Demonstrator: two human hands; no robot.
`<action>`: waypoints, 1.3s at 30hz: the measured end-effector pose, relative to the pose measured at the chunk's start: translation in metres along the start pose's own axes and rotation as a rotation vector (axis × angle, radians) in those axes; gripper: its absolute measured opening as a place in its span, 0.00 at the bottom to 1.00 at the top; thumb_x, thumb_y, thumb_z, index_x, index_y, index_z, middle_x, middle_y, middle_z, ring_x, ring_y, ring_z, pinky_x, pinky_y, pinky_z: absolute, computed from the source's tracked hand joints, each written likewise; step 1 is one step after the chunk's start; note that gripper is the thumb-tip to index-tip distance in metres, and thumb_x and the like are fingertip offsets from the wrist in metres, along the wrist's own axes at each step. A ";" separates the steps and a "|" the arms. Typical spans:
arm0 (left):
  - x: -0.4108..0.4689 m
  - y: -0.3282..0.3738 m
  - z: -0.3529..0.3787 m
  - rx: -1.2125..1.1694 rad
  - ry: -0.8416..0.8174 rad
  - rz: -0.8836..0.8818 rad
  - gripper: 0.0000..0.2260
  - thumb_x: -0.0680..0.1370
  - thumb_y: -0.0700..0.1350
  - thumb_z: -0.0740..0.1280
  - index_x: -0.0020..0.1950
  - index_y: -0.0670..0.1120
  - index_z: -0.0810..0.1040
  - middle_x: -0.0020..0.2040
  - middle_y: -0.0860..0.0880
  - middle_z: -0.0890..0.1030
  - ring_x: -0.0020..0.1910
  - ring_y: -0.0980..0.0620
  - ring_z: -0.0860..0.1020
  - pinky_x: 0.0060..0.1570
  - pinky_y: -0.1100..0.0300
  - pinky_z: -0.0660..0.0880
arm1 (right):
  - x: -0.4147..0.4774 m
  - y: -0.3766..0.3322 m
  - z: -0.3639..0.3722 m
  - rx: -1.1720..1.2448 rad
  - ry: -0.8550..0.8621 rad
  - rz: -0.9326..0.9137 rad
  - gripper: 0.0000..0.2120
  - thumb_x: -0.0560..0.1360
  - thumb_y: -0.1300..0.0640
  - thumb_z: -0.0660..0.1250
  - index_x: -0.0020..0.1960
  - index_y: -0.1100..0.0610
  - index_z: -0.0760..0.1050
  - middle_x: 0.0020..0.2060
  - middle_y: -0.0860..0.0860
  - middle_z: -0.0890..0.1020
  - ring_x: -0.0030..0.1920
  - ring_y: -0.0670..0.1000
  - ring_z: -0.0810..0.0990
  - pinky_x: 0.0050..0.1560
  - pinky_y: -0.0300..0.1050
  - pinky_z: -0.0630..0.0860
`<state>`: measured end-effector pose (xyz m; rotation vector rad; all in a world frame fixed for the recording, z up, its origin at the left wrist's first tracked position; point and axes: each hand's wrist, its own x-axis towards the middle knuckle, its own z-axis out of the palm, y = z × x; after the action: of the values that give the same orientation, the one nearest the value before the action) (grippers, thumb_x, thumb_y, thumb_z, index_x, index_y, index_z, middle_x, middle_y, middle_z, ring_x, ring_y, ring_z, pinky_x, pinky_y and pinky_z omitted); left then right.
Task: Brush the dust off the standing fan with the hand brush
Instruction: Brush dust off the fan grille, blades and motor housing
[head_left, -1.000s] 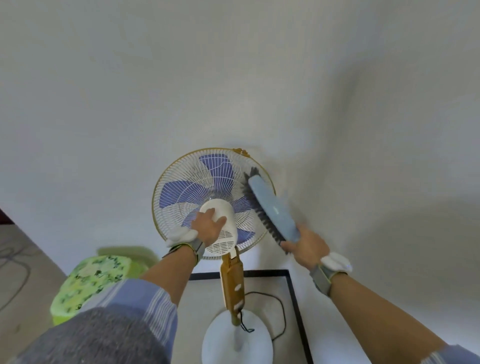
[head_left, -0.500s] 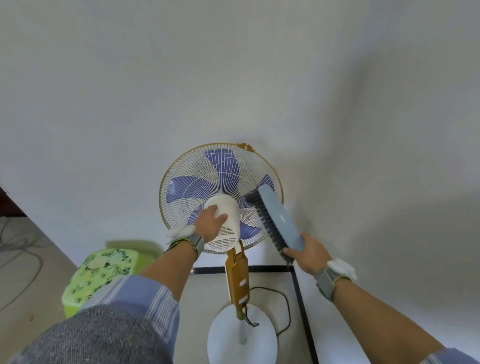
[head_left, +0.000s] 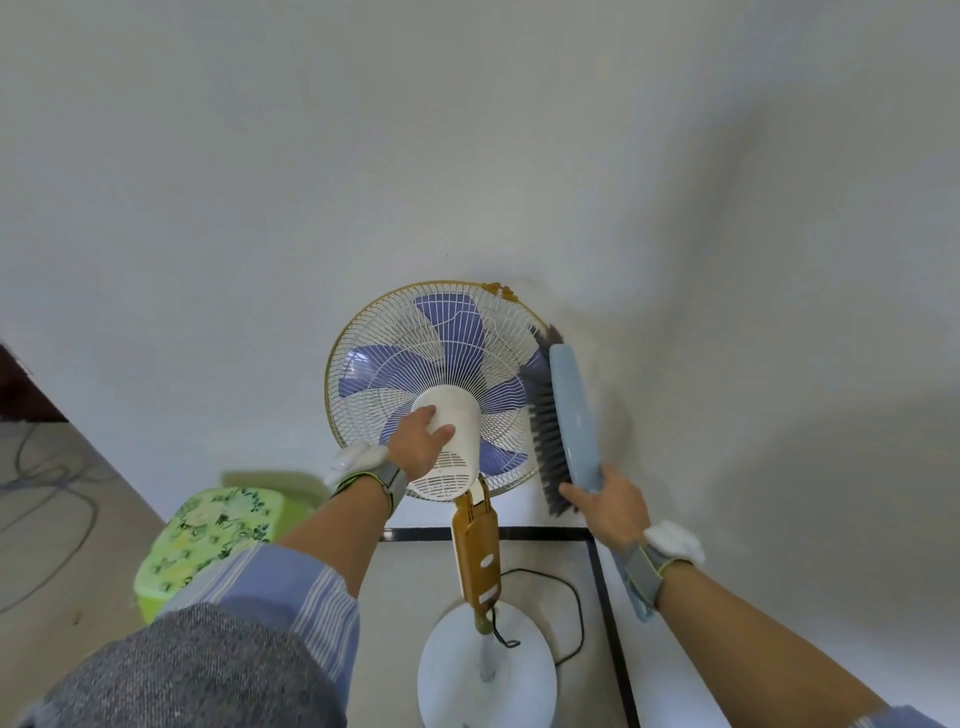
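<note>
Gripping the motor housing (head_left: 451, 441), left hand (head_left: 418, 441) steadies the fan (head_left: 436, 374). Right hand (head_left: 610, 506) clenches the brush (head_left: 569, 415), bristles against the grille at 3 o'clock. Risk: hard pressure could bend wires or tip the fan toward the wall (head_left: 467, 156).

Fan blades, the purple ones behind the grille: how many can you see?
5 on the standing fan: one at top, one upper right, one lower right, one left, one lower left, partly hidden by the left hand.
</note>
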<state>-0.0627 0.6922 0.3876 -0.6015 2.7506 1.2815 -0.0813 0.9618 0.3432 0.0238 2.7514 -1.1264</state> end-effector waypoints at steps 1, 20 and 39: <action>0.000 -0.001 -0.001 -0.011 -0.003 -0.003 0.26 0.82 0.51 0.61 0.78 0.44 0.60 0.75 0.40 0.63 0.71 0.40 0.67 0.70 0.46 0.64 | -0.003 0.004 0.000 -0.032 -0.006 -0.012 0.25 0.73 0.44 0.72 0.61 0.59 0.73 0.53 0.55 0.80 0.48 0.57 0.77 0.45 0.46 0.73; 0.001 -0.011 0.000 -0.155 -0.004 -0.030 0.25 0.81 0.51 0.62 0.77 0.48 0.61 0.75 0.42 0.64 0.68 0.40 0.70 0.67 0.44 0.69 | 0.017 -0.004 -0.008 0.295 0.150 0.029 0.27 0.72 0.39 0.70 0.61 0.57 0.74 0.48 0.52 0.80 0.47 0.57 0.79 0.49 0.52 0.77; 0.002 -0.013 0.010 -0.193 0.042 -0.011 0.24 0.82 0.49 0.60 0.78 0.47 0.60 0.76 0.43 0.62 0.70 0.41 0.67 0.69 0.47 0.67 | -0.030 0.015 0.040 0.674 -0.489 0.544 0.22 0.77 0.46 0.68 0.29 0.56 0.68 0.22 0.53 0.69 0.18 0.48 0.66 0.20 0.37 0.66</action>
<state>-0.0607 0.6915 0.3718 -0.6625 2.6707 1.5614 -0.0444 0.9457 0.3098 0.4741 1.6973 -1.5521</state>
